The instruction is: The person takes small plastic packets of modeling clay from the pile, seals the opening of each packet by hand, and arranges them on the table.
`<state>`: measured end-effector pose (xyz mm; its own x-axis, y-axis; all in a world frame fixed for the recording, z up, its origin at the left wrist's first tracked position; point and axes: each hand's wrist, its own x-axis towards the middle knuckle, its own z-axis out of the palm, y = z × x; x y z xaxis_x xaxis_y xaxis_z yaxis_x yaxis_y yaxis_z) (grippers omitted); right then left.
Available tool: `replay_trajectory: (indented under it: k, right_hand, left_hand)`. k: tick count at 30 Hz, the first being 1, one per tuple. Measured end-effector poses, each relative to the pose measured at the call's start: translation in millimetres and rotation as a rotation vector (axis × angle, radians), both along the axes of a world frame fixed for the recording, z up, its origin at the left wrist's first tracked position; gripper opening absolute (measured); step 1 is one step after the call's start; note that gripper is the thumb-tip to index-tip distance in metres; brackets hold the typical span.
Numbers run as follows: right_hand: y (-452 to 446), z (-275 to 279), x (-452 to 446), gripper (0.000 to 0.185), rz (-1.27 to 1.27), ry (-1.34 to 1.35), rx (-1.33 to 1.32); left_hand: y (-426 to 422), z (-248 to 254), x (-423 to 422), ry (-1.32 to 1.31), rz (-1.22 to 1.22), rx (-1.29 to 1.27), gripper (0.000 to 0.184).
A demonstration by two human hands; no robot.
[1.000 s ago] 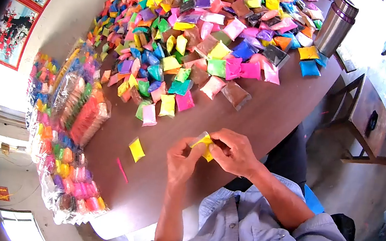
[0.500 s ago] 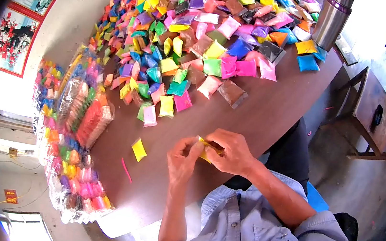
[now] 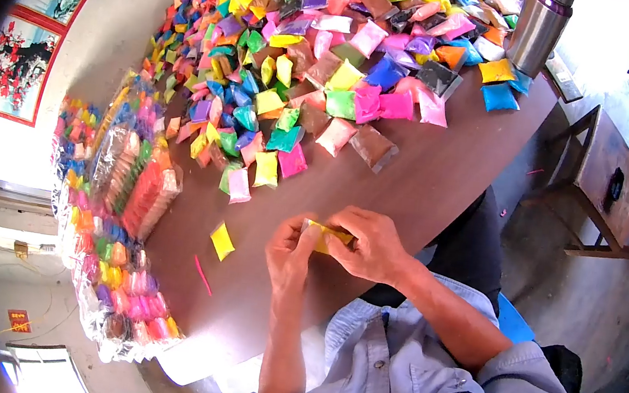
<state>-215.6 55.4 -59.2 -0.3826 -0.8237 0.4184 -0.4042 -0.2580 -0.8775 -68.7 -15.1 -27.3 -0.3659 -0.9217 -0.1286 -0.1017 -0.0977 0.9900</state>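
Packet's turned flatter across my hands since the earlier frame. Yellow packet point(image 3: 321, 243) now sits between them, just above the near side of the table point(image 3: 401, 191). Left hand point(image 3: 288, 260) pinches one end, thumb against fingers; right hand point(image 3: 372, 249) pinches the other. Fingertip detail partly hidden. Best handled with light, even thumb pressure, grips near the ends; a hard squeeze could split the film. Loose yellow packet point(image 3: 222, 241) lies beside the pink stick point(image 3: 203, 275).

A small, bright yellow plastic packet point(image 3: 322, 237) sits pinched between the left hand point(image 3: 289, 255) and the right hand point(image 3: 373, 244), over the brown surface point(image 3: 420, 170), fingers partly covering its ends.
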Motion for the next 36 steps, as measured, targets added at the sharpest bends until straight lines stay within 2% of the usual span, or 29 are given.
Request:
replay_trajectory:
  k: [6, 8, 12, 14, 20, 26, 34, 36]
  right_hand:
    - [2, 8, -1, 0.017, 0.012, -0.063, 0.036]
    - [3, 10, -1, 0.017, 0.013, -0.047, 0.044]
    - [2, 3, 2, 0.017, 0.015, -0.043, 0.044]
    - [2, 1, 1, 0.017, 0.026, -0.067, 0.045]
    - [2, 1, 0, 0.016, 0.051, -0.114, 0.057]
    - [2, 8, 1, 0.016, 0.034, -0.095, 0.069]
    - [4, 5, 0, 0.015, 0.028, -0.127, 0.067]
    - [5, 9, -1, 0.014, 0.054, -0.181, 0.143]
  left_hand:
    - [-11, -23, 13, 0.006, -0.058, 0.005, 0.02]
    - [-14, -33, 18, 0.144, -0.046, 0.002, 0.02]
    - [-10, -25, 14, 0.179, -0.006, 0.006, 0.018]
    - [-9, -22, 12, 0.062, -0.031, -0.004, 0.017]
    - [-6, -10, 7, -0.002, -0.075, 0.017, 0.016]
    - [-6, -20, 11, 0.129, -0.045, -0.006, 0.019]
    - [-5, -10, 8, 0.028, -0.082, -0.022, 0.019]
    - [-5, -7, 6, 0.009, -0.088, -0.023, 0.02]
